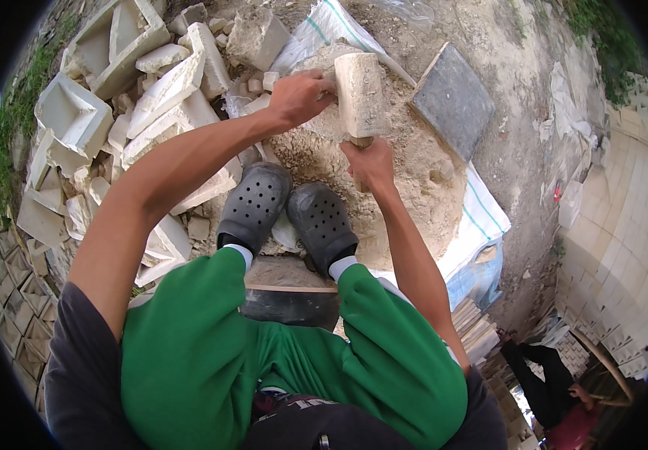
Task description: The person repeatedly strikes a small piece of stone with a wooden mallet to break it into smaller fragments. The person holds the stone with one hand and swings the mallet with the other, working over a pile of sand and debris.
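Wooden mallet [360, 94] is held upright-ish, head pointing away; handle clamped by right hand [369, 161], left hand [299, 96] closed beside the head.

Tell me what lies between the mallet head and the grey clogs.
In the head view, the right hand grips the handle below the mallet head; from there to the grey clogs lies only a crumbly mound of pale rubble.

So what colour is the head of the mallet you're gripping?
Pale beige, dusty, on the mallet, clearest in the head view; the right hand grips its handle.
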Available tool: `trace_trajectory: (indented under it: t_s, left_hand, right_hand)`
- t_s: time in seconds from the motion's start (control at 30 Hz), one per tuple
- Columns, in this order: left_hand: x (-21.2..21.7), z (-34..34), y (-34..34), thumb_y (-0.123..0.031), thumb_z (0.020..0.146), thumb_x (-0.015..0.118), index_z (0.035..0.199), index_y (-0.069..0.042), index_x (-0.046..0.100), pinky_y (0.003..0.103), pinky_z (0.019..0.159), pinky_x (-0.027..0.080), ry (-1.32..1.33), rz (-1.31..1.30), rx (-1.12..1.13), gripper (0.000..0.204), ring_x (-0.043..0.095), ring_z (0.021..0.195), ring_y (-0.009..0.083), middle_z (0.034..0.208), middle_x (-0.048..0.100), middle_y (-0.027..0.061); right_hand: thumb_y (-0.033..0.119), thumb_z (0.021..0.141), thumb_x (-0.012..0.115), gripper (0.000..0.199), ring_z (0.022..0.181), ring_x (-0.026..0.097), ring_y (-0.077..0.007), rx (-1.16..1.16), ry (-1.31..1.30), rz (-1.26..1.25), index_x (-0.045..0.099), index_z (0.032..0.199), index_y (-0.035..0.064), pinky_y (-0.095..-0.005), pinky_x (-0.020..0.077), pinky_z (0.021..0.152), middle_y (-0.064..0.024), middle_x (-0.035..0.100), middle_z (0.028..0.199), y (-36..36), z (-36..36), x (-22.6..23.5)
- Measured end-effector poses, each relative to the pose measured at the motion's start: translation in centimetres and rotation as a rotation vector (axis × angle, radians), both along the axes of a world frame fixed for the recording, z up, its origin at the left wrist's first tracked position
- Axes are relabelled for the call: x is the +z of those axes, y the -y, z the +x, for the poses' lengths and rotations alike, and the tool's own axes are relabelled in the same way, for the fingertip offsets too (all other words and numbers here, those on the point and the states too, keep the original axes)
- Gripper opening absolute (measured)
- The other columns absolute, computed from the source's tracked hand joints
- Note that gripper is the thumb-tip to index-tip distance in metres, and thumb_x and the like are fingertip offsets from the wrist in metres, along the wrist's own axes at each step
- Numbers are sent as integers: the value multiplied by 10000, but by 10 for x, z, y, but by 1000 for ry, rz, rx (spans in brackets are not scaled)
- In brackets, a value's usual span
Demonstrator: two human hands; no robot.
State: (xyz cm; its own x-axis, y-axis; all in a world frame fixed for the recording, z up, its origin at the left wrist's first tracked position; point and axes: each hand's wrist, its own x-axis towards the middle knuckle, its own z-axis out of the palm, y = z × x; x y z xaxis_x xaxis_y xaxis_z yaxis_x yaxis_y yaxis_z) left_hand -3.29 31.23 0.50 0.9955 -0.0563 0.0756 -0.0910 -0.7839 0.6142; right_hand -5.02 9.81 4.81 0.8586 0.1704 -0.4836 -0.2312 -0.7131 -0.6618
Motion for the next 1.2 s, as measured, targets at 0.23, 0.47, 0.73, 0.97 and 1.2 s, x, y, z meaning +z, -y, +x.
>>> trace_trajectory:
  t_s: [0.23,0.47,0.73,0.97,1.2]
  left_hand:
    - [-5,-1,-3,-299,869,745,955,-198,782,400,704,551,13,-12,22,138,688,821,263,938,675,23]
    - [3,2,0,-323,897,706,975,-195,791,402,754,553,-88,-14,14,172,686,919,253,949,672,26]
    - [-5,1,-4,-305,867,741,986,-201,788,394,717,558,-42,-10,11,164,695,847,261,972,690,23]
    - [-6,2,-3,-305,869,739,972,-184,782,393,722,554,-32,-27,15,165,695,849,263,965,686,27]
    - [-3,1,-5,-295,868,741,968,-168,776,393,726,551,-32,-13,10,166,692,850,264,960,684,27]
  right_hand:
    - [209,808,734,254,505,669,-180,-152,-55,12,717,876,-36,-342,524,503,-103,681,623,-7,6,36]
    - [260,804,732,311,572,693,-222,-44,67,38,732,854,-47,-362,537,573,-132,700,674,3,-2,1]
    - [285,802,736,343,594,700,-228,-68,-5,-72,727,914,-38,-372,550,608,-141,706,682,0,9,28]
    - [271,775,741,330,676,724,-290,5,86,-48,738,909,-30,-417,553,684,-202,722,751,0,-3,7]
    - [285,781,740,382,743,748,-335,-117,-150,-33,724,939,-63,-425,557,672,-228,727,772,-10,10,42]
